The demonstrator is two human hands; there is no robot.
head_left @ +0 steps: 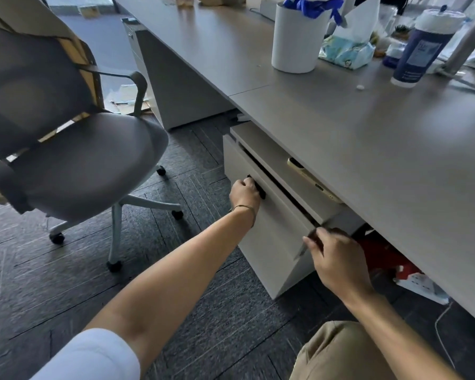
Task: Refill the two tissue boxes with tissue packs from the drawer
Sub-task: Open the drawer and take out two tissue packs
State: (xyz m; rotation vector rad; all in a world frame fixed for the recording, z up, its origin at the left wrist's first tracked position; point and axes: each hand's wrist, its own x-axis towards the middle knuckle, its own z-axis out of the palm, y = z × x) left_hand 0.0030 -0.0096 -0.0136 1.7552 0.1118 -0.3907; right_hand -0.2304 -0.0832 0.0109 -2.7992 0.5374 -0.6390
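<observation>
A beige drawer unit (274, 242) stands under the grey desk (368, 127). Its drawer is pulled out a narrow gap, and the inside is dark and hidden. My left hand (244, 194) is closed around the black drawer handle (261, 190). My right hand (337, 259) rests at the near top corner of the drawer front, fingers curled on its edge. On the desk lies a blue-patterned tissue pack (346, 53) with a white tissue sticking up. No tissue box is clearly seen.
A grey office chair (74, 160) stands to the left on dark carpet. A white cylindrical bin (296, 39) with a blue bag and a wipes canister (422, 48) stand on the desk. A yellow phone (313, 182) lies on the unit's top. Red and white items lie under the desk.
</observation>
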